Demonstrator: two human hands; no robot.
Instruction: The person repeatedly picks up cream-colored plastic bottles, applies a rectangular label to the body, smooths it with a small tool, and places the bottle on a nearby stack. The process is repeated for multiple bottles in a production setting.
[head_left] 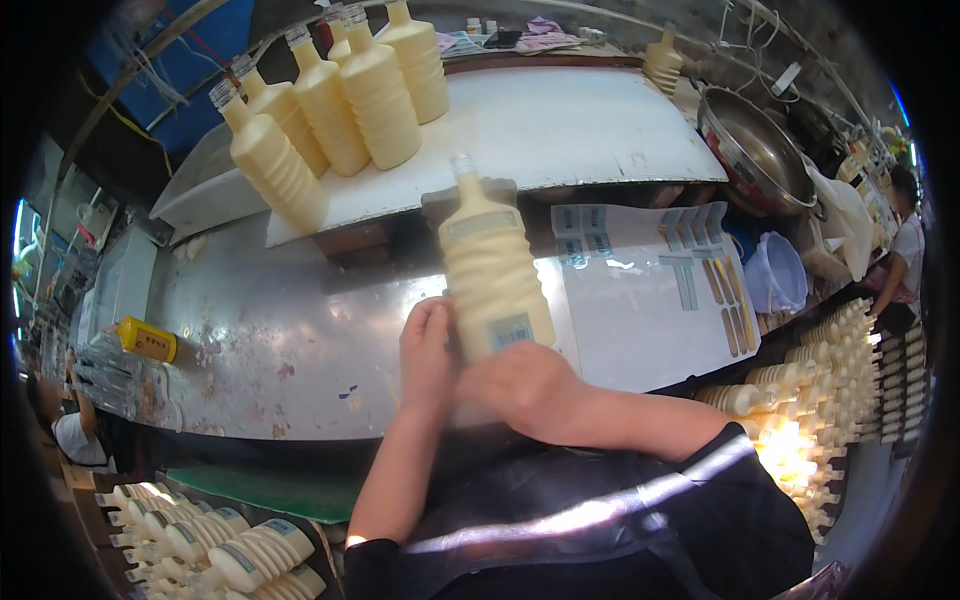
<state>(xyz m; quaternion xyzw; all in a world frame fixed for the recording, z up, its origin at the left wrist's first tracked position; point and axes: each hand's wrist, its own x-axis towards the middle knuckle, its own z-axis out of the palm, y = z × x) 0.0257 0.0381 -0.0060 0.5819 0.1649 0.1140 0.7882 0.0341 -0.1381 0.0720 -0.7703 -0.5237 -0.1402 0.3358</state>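
Observation:
A cream plastic bottle (490, 265) with ribbed sides and a clear threaded neck lies tilted in front of me, its neck pointing away. One pale label is near its shoulder, and a blue-grey label (512, 331) is near its base. My left hand (428, 350) is closed along the bottle's lower left side. Curled over the base end, my right hand (525, 385) is closed against the bottle; it is slightly blurred and its fingertips are hidden. To the right, a white sheet (625, 340) carries several blue-grey labels (690, 228) and gold strips (728, 290).
Several cream bottles (380, 110) stand on the white raised board (570, 130) at the back left. A yellow bottle (148, 340) lies on the metal table (270, 370). Right are a metal basin (760, 150), a pale bucket (777, 273) and rows of bottles (810, 370). More bottles (250, 555) lie lower left.

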